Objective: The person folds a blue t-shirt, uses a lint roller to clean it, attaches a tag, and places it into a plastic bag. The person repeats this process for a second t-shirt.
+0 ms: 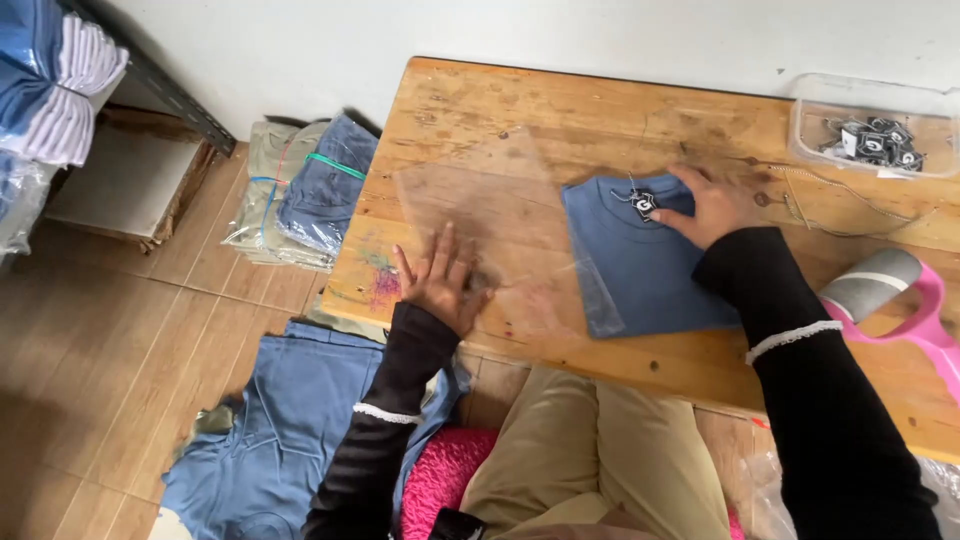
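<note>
Sitting at the near edge, beige trousers [590,450] on a pink fluffy cushion [445,475], with a blue garment [270,440] spread on the tiled floor at near left.

Pressing flat on the wooden table [480,100], left hand [440,280] with fingers spread wide, palm down on a clear plastic bag [480,215] that lies over the table top. Holding nothing in a grasp, only resting on the film.

Lying just right of that hand, folded blue shirt [645,270], its left part already inside the mouth of the bag, the film covering its near left edge.

Resting on the far right corner of the shirt, right hand [712,205], fingers loosely open and laid flat, touching the cloth beside a small dark hang tag [643,203].

At near right, pink lint roller [900,295] on the table, close to the right sleeve.

Farther right, thin strings [830,205] loose on the wood, and behind them a clear plastic box [870,125] with more dark tags inside.

On the floor at far left, bundle of folded blue and beige clothes [300,195] against the wall, beside a metal shelf [150,85] with white and blue stacks.
</note>
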